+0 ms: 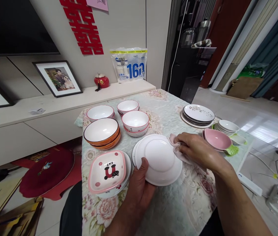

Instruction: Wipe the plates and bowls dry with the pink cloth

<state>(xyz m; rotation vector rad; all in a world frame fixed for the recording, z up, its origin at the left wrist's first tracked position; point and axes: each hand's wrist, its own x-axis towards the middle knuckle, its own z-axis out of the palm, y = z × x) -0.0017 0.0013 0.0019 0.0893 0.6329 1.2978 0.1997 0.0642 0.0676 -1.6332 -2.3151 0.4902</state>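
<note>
My left hand (141, 183) grips the lower left edge of a white plate (160, 157), thumb on top and fingers beneath. The plate is turned underside up, its round foot ring showing. My right hand (195, 149) is closed on a pale pink cloth (175, 144), pressed against the plate's upper right rim. Another plate's dark-edged rim (133, 154) peeks out behind the held one. Left of my left hand, a square pink-rimmed dish with a cat print (107, 172) rests on a white round plate (128, 167).
Orange bowls (102, 132), red-rimmed white bowls (135, 121) and a wider bowl (100, 112) stand at the back left. Stacked plates (199, 113), a pink bowl (217, 139) and small white bowls (228, 126) sit at the right. Behind is a cabinet ledge (89, 95) with a framed photo (57, 78).
</note>
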